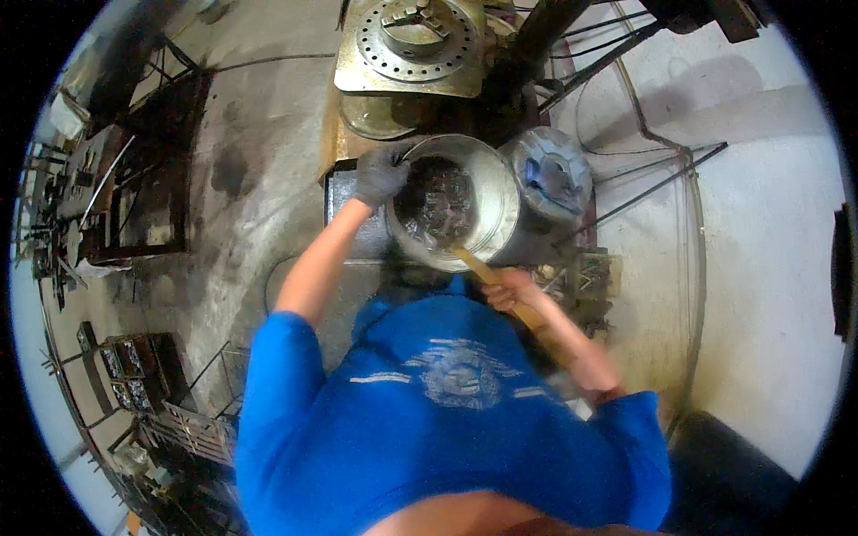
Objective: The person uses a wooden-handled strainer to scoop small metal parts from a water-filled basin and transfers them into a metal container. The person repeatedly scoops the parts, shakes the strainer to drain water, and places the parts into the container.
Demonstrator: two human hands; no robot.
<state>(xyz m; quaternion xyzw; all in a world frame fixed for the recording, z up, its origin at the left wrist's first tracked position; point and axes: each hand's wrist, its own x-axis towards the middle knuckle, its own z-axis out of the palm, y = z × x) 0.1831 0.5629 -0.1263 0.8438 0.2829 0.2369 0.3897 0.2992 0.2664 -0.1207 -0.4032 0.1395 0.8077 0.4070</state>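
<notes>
A round metal bucket (498,198) stands in front of me, with dark, shiny small pieces (444,201) at its bottom that I cannot make out singly. My left hand (382,177), in a grey glove, is closed on the bucket's left rim. Bare, my right hand (511,290) wraps round a long, flat, yellowish wooden stick (542,332). The stick slants over the bucket's near rim, and its far end reaches inside among the dark pieces.
Beyond the bucket stands a machine with a round chuck on a drilled plate (416,40). A drum (550,174) with blue material on top is to the right, near the white wall (751,214). Metal racks (143,188) and crates (138,371) line the left.
</notes>
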